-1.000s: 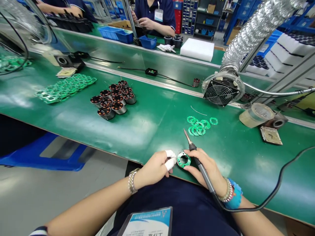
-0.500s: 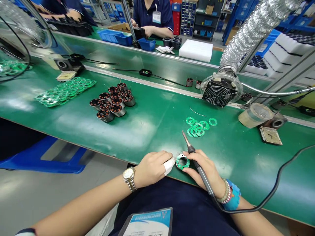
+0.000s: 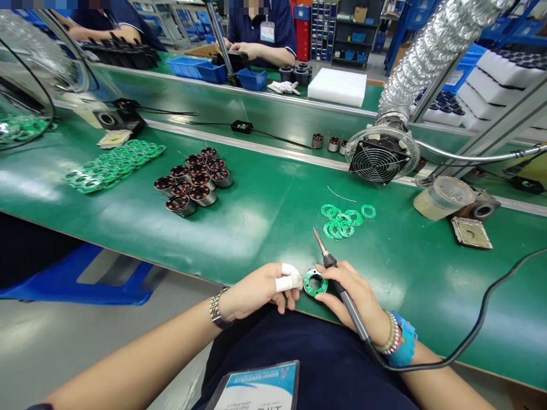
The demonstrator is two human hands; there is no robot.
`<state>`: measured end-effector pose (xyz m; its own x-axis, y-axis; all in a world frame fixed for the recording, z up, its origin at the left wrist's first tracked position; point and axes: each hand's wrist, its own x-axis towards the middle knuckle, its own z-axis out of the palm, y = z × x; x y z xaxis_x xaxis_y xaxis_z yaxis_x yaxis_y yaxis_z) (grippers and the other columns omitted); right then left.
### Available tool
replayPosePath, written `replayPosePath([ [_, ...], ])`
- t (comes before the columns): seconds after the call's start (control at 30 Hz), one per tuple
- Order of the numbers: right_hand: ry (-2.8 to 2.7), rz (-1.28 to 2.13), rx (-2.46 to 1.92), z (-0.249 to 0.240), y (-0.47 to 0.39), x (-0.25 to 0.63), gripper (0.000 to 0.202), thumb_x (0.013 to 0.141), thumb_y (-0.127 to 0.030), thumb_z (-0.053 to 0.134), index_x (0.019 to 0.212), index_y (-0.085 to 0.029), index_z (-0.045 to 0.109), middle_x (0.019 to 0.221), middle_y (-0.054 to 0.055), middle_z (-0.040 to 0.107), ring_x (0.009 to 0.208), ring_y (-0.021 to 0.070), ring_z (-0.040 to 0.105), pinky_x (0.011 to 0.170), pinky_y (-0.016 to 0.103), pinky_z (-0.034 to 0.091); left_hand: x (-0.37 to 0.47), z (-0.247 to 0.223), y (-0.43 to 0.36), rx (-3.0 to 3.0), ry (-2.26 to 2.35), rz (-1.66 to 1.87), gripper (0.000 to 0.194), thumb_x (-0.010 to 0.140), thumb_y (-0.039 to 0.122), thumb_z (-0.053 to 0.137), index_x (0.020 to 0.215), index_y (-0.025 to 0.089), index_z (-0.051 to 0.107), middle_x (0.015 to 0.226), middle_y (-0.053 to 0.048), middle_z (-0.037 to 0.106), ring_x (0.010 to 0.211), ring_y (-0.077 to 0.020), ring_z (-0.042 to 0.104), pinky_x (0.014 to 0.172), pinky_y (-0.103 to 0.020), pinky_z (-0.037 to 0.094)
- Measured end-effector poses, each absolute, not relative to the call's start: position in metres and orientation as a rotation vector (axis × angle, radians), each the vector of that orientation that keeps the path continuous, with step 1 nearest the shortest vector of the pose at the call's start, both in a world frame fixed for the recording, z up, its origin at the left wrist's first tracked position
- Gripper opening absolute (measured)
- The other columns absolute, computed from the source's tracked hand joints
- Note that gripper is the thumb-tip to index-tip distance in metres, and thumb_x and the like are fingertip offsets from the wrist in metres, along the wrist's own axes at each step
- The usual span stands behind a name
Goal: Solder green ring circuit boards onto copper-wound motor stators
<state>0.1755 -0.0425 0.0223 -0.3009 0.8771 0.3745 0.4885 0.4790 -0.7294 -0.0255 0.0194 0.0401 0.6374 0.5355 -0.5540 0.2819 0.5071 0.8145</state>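
A round part with a green ring-shaped board on top point(image 3: 315, 283) sits at the table's front edge. My right hand point(image 3: 352, 290) grips its right side between thumb and index finger, and also holds a soldering iron point(image 3: 344, 293), its tip pointing up and away to the left. At the part's left side is my left hand point(image 3: 273, 287), with white tape on two fingers. Its thumb and fingertips are pressed together; anything between them is too small to name. Loose green ring boards point(image 3: 339, 222) lie beyond the iron's tip, near a thin wire point(image 3: 342, 195).
Several copper-wound motor cores point(image 3: 196, 179) stand left of centre, with rows of green boards point(image 3: 115, 165) farther left. A fan with a foil duct point(image 3: 378, 159), a cup point(image 3: 444, 198) and a sponge tray point(image 3: 472, 232) are at right. Co-workers sit across the bench.
My left hand has rolled over, showing the taped fingers and curled lower fingers. My right hand, the iron and the round part look almost unchanged. Another small core shows on the far rail.
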Motion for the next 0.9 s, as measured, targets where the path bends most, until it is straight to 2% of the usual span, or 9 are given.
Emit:
replayPosePath([
  [0.07, -1.947, 0.639, -1.133, 0.022, -0.043, 0.175, 0.029, 0.082, -0.021, 0.059, 0.109, -0.021, 0.050, 0.103, 0.008, 0.062, 0.088, 0.0189, 0.055, 0.077, 0.034, 0.049, -0.031, 0.039, 0.022, 1.243, 0.912, 0.245, 0.019, 0.075, 0.032, 0.058, 0.076, 0.013, 0.056, 0.066, 0.000, 0.058, 0.056, -0.0088, 0.055, 0.054, -0.020, 0.045],
  [0.17, -1.947, 0.636, -1.136, 0.022, -0.043, 0.175, 0.028, 0.082, -0.021, 0.059, 0.108, -0.021, 0.050, 0.102, 0.008, 0.062, 0.087, 0.0189, 0.055, 0.076, 0.034, 0.049, -0.032, 0.033, 0.026, 1.351, 0.891, 0.333, 0.016, 0.073, 0.028, 0.060, 0.078, 0.013, 0.057, 0.067, 0.000, 0.058, 0.062, -0.0103, 0.055, 0.057, -0.022, 0.046],
  [0.27, -1.952, 0.638, -1.131, 0.023, -0.043, 0.176, 0.027, 0.082, -0.020, 0.059, 0.107, -0.021, 0.050, 0.104, 0.008, 0.061, 0.087, 0.0183, 0.055, 0.076, 0.033, 0.048, -0.029, 0.027, 0.028, 1.353, 0.845, 0.345, 0.017, 0.073, 0.029, 0.061, 0.075, 0.013, 0.057, 0.065, -0.001, 0.059, 0.058, -0.0100, 0.055, 0.057, -0.023, 0.047],
  [0.4, -1.954, 0.642, -1.132, 0.023, -0.043, 0.176, 0.027, 0.081, -0.019, 0.059, 0.107, -0.021, 0.050, 0.104, 0.008, 0.061, 0.086, 0.0183, 0.054, 0.076, 0.033, 0.048, -0.026, 0.023, 0.026, 1.355, 0.786, 0.351, 0.017, 0.076, 0.029, 0.059, 0.081, 0.014, 0.053, 0.064, 0.000, 0.058, 0.056, -0.0096, 0.056, 0.057, -0.023, 0.048],
  [0.67, -1.959, 0.660, -1.133, 0.024, -0.043, 0.176, 0.028, 0.080, -0.017, 0.060, 0.106, -0.021, 0.050, 0.106, 0.007, 0.061, 0.086, 0.0183, 0.054, 0.077, 0.033, 0.047, -0.026, 0.024, 0.022, 1.811, 0.805, 0.431, 0.013, 0.080, 0.026, 0.053, 0.073, 0.016, 0.051, 0.066, 0.001, 0.055, 0.055, -0.0078, 0.051, 0.053, -0.020, 0.043],
  [0.8, -1.961, 0.648, -1.130, 0.024, -0.043, 0.175, 0.028, 0.081, -0.017, 0.060, 0.106, -0.021, 0.049, 0.105, 0.008, 0.061, 0.085, 0.0180, 0.054, 0.076, 0.033, 0.047, -0.018, 0.026, 0.016, 1.501, 0.865, 0.412, 0.015, 0.080, 0.027, 0.052, 0.074, 0.017, 0.044, 0.060, 0.003, 0.051, 0.053, -0.0089, 0.053, 0.051, -0.021, 0.045],
  [0.9, -1.954, 0.631, -1.132, 0.023, -0.044, 0.175, 0.028, 0.081, -0.017, 0.060, 0.106, -0.020, 0.049, 0.102, 0.008, 0.062, 0.083, 0.0182, 0.055, 0.074, 0.033, 0.048, -0.012, 0.030, 0.014, 1.178, 0.864, 0.415, 0.020, 0.077, 0.029, 0.057, 0.083, 0.018, 0.042, 0.065, 0.004, 0.048, 0.053, -0.0095, 0.054, 0.047, -0.021, 0.047],
])
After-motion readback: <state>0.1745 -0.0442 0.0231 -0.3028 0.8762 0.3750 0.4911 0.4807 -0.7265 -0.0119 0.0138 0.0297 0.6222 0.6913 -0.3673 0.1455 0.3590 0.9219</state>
